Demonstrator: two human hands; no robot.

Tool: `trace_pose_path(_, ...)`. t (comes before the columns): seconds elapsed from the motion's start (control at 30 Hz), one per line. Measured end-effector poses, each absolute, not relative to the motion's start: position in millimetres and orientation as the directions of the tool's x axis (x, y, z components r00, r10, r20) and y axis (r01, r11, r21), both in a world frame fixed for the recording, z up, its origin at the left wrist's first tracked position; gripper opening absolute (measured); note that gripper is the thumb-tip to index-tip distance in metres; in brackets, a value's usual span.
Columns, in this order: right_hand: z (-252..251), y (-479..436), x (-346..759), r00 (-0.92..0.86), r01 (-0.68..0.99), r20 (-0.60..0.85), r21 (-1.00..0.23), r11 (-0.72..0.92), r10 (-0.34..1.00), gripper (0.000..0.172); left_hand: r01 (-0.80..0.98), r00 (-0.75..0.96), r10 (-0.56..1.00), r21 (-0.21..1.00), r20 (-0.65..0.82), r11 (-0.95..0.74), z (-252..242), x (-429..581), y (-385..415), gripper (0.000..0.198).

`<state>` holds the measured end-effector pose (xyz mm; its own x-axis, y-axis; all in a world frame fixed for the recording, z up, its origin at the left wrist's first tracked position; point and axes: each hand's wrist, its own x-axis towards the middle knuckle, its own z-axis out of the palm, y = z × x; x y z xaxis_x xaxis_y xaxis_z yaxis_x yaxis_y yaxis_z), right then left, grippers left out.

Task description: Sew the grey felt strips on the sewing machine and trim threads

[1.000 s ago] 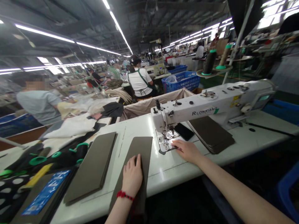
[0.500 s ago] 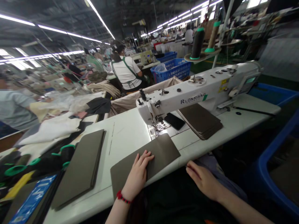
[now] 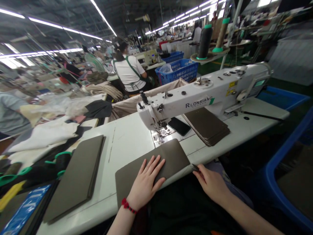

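Note:
My left hand (image 3: 146,182) lies flat with its fingers spread on a grey-brown panel (image 3: 171,156), pressing it to the tabletop in front of the sewing machine (image 3: 181,101). Between the thumb and fingers of my right hand (image 3: 212,182) is a small dark pointed tool (image 3: 194,167), its tip close to the panel's right corner. Its exact kind is hard to make out. The machine's needle area is lit, just beyond the panel's far edge. A stack of similar panels (image 3: 206,125) sits under the machine arm, beside a black phone (image 3: 179,126).
More panels (image 3: 75,176) are stacked on the left of the white table (image 3: 132,130). Thread spools (image 3: 62,164) and cloth lie past its left end. A blue bin (image 3: 274,173) stands at the right. A co-worker (image 3: 129,71) sits beyond the machine.
My left hand's fingers have spread wider on the panel. My right hand has come up slightly toward the panel's corner, and the dark tool now shows. The view has shifted a little.

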<state>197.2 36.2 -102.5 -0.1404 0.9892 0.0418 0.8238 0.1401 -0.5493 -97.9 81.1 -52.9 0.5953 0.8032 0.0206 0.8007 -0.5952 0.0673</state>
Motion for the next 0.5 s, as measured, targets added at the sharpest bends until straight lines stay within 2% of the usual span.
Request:
trace_pose_path(0.17, -104.5, 34.4, 190.9, -0.180, 0.834, 0.072, -0.517, 0.191, 0.981, 0.017, 0.783, 0.621, 0.784, 0.050, 0.014, -0.621, -52.5, -98.6, 80.5, 0.062)
trace_pose_path(0.37, -107.0, 29.8, 190.8, -0.195, 0.755, 0.058, -0.628, 0.188, 0.979, 0.016, 0.780, 0.622, 0.782, 0.055, 0.036, -0.623, -50.8, -97.4, 81.0, 0.062)
trace_pose_path(0.5, -110.5, 29.4, 191.0, -0.165, 0.745, 0.040, -0.650, 0.151, 0.986, 0.017, 0.783, 0.619, 0.785, 0.062, 0.024, -0.619, -51.1, -98.0, 81.1, 0.063)
